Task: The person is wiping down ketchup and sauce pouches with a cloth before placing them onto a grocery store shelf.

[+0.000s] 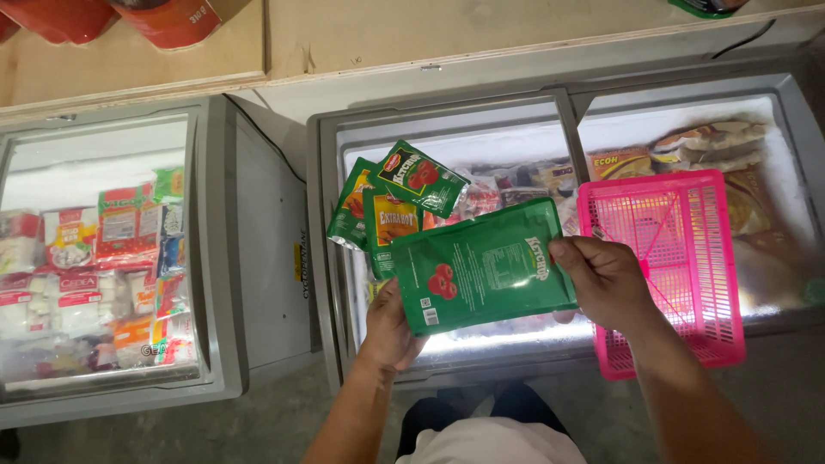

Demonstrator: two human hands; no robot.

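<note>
Right hand (606,279) pinched the big green pouch (483,266); left hand (388,331) gripped several smaller pouches (391,202) above the freezer's (326,258) front-left corner.

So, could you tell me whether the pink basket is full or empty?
Empty: through the pink basket mesh only the freezer lid shows.

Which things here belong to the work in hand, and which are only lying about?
In hand:
- large green pouch, held by right hand
- smaller green sachets, fanned in left hand

Lying about:
- pink basket
- frozen packets in the left freezer
- red containers on the shelf
</note>
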